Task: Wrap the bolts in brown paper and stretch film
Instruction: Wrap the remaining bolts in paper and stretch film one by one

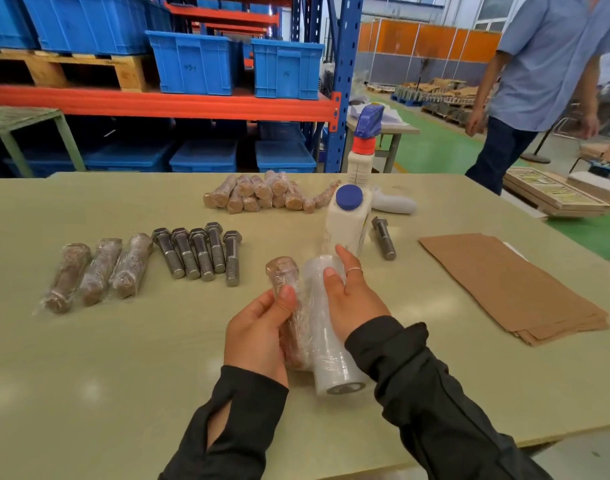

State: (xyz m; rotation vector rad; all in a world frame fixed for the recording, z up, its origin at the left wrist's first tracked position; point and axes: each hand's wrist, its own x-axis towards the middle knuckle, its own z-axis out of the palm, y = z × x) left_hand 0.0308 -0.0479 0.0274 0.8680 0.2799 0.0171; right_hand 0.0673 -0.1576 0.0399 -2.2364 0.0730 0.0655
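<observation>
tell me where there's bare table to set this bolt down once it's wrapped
Bare table lies near left, below the three finished bundles. Another patch sits between the bare bolts and the far pile. Crowded: around the bottles and the brown paper stack.

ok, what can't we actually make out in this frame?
- Head view: lower end of the wrapped bolt, hidden behind the left hand and film.
- Right hand fingers partly hidden behind the stretch film roll.
- Markings on the blue crates: too small.
- Bottle label: faces away.
</observation>
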